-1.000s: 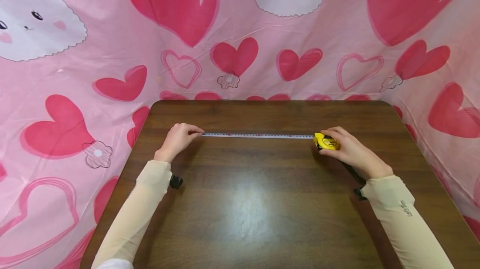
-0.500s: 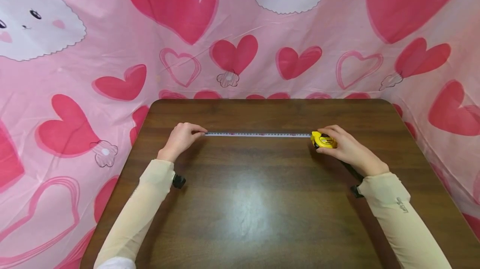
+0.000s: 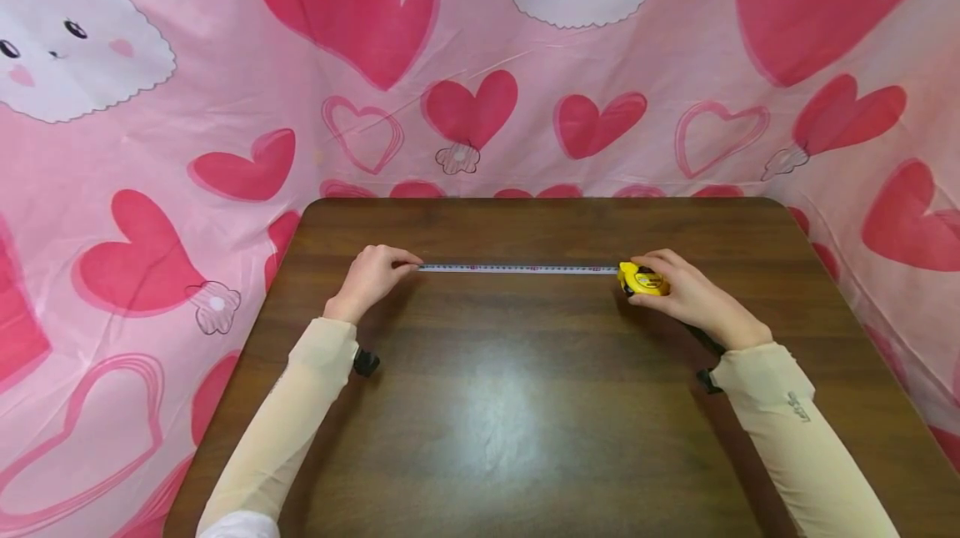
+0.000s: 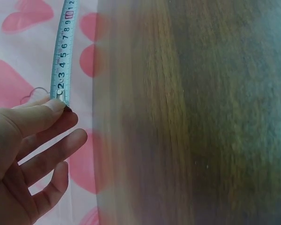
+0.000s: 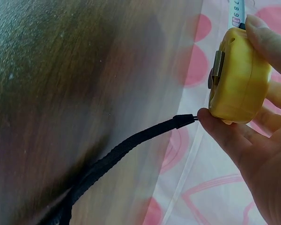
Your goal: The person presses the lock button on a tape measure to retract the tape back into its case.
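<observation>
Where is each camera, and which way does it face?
Head: on the person's head, facing forward and down over the table; left hand, right hand and sleeves show.
Left wrist: on that wrist, facing the tape blade; only the left hand, pinching it, shows.
Right wrist: on that wrist, facing the yellow case and black strap; only the right hand shows.
Shared: head and right wrist both show the yellow case.

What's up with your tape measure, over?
Left fingers pinching the end of the tape. Right fingers holding the case. Tape straight between. Strap clear of it, nothing seen blocking.
</observation>
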A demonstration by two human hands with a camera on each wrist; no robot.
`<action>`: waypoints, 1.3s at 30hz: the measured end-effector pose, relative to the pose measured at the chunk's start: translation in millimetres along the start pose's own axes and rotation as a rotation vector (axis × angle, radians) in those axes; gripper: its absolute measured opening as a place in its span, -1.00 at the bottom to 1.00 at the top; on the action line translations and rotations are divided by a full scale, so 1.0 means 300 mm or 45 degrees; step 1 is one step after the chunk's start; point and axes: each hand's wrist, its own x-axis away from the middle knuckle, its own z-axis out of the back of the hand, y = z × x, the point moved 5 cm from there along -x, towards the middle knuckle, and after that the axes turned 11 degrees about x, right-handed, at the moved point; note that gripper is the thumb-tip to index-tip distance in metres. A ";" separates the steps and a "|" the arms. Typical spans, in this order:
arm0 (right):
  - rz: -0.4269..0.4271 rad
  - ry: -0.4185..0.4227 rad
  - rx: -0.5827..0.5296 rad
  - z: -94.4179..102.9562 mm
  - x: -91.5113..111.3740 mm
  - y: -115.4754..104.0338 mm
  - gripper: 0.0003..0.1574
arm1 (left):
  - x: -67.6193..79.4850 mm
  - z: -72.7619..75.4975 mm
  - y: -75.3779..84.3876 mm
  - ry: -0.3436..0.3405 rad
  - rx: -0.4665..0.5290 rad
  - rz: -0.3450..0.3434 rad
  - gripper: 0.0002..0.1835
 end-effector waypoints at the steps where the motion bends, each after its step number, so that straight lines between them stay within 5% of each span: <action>1: 0.003 0.006 0.003 -0.001 -0.001 0.000 -0.17 | -0.002 -0.003 0.003 -0.002 0.002 -0.003 -0.81; 39: -0.021 -0.030 -0.006 -0.029 -0.036 -0.042 -0.14 | -0.032 -0.062 0.050 0.006 0.011 -0.092 -0.80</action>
